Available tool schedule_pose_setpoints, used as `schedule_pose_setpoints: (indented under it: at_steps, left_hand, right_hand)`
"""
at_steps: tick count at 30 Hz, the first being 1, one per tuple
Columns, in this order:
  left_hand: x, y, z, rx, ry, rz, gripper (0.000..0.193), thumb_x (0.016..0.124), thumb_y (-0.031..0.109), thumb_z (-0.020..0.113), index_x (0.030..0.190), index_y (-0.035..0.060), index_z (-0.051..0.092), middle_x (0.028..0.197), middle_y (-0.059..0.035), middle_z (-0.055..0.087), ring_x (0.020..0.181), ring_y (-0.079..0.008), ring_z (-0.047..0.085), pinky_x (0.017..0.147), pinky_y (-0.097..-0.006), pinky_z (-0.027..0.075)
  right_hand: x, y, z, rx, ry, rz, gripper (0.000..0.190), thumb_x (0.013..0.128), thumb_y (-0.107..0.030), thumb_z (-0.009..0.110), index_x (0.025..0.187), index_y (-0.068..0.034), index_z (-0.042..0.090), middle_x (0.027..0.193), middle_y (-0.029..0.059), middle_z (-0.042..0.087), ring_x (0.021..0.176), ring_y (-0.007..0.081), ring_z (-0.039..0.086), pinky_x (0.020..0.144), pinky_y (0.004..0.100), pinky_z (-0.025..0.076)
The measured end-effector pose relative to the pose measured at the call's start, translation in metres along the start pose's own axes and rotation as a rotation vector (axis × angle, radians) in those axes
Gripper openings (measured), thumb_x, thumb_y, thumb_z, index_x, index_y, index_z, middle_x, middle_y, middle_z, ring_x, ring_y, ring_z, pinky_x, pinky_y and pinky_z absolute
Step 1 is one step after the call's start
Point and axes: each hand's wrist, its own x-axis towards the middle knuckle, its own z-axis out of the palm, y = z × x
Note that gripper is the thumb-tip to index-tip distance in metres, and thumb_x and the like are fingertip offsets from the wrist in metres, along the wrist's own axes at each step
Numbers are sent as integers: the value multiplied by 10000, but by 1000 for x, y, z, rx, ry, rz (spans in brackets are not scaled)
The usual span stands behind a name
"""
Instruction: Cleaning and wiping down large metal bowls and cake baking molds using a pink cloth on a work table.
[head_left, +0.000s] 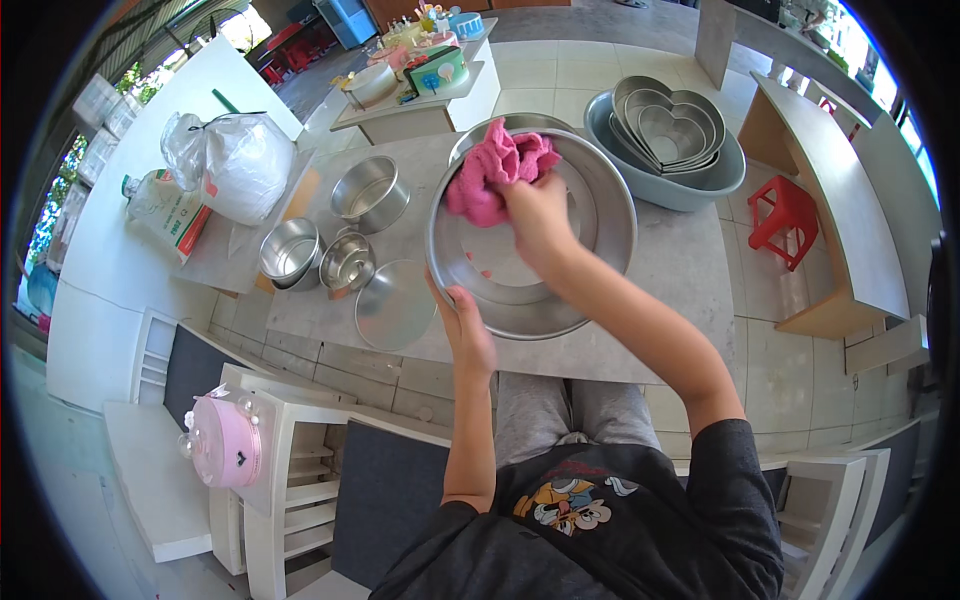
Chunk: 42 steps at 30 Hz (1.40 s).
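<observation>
A large round metal basin (517, 309) is tilted up over the grey table (660, 300), its inside facing me. My left hand (471, 330) grips its lower left rim, thumb inside the edge. In my right hand (541, 217) is a bunched pink cloth (491, 176), pressed against the upper inner wall. Small red specks show on the basin's bottom. Behind it, the rim of another round metal pan (517, 122) sticks out. A flat metal disc (394, 307) lies just left of my left hand.
Round cake tins (370, 196) and small metal bowls (289, 251) stand on the left. Nested heart-shaped tins (671, 131) sit in a grey-blue tub (679, 191) at right. Beyond are decorated cakes (439, 71), a plastic bag (251, 169) and a red stool (784, 217).
</observation>
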Motion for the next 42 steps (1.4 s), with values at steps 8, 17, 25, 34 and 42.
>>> schedule_pose_setpoints:
  at_steps: [8,17,25,34,42]
  left_hand:
    - [1,-1,5,-24,40,127,702,879,532,265,1332,6,160,1307,-170,277,1166,-239,338,919,-357,319]
    - [-4,-11,-35,-20,146,85,588,912,468,208,1282,18,288,1220,-146,394,1111,-209,389,952,-355,296]
    - [-5,8,-21,-113,-101,-195,631,889,507,299,1278,10,303,1201,-121,405,1027,-194,424,868,-338,351]
    - [-6,25,-42,-228,215,-178,621,878,506,339,1248,8,354,1162,-110,470,1049,-199,454,893,-338,350]
    - [-15,-3,-5,-3,155,109,630,902,474,279,1318,4,223,1310,-130,295,1164,-235,333,957,-357,266]
  right_hand:
    - [-19,9,-29,-594,-708,-40,281,660,1,549,940,10,540,842,58,578,758,112,533,648,266,444]
    - [-30,-46,-37,-1838,-1273,-32,225,677,-83,549,889,-82,624,867,60,612,897,204,534,782,316,417]
    - [27,-43,-10,-1168,-1501,-2376,205,682,-257,526,806,-135,634,934,5,524,951,168,453,855,277,329]
    - [-64,-32,-33,-2401,-1251,-912,259,800,-268,476,895,-67,608,962,82,545,948,216,471,799,334,336]
    - [-15,10,-3,-224,-293,132,211,780,-16,422,989,-22,394,854,136,546,749,206,540,618,308,436]
